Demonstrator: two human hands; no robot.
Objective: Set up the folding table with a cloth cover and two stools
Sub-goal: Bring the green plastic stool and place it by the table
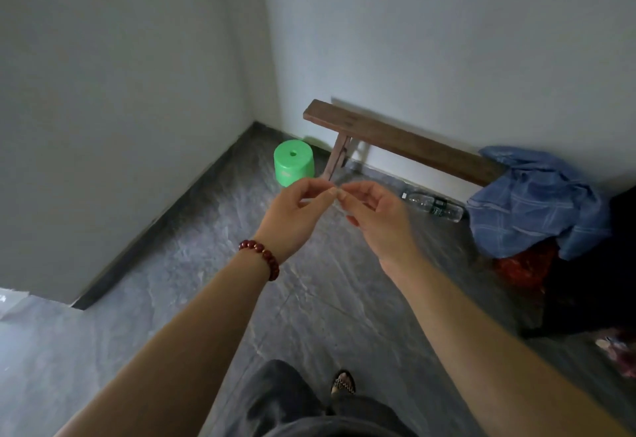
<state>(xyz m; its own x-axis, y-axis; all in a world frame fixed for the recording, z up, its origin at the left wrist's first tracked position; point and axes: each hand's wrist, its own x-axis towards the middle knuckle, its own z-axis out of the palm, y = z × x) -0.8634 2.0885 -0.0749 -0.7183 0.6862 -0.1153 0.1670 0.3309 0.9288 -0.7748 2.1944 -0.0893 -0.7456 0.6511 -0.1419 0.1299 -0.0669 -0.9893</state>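
**A:** How far along are we?

**B:** Hardly started, I think. I see no folding table anywhere. The round green plastic stool (293, 162) stands in the corner, near the long brown wooden bench (402, 142). It's the only stool I see.

**A:** And the cloth?

**B:** The blue checked cloth (530, 202) lies bunched up at the far end of the bench, not spread on anything.

**A:** The hands?

**B:** My left hand (296, 211) and right hand (377, 219) are up in front, fingertips meeting. The fingers are curled, but I cannot tell if they pinch something tiny.

**A:** What's left?

**B:** Everything, I'd say: table, cloth, both stools.
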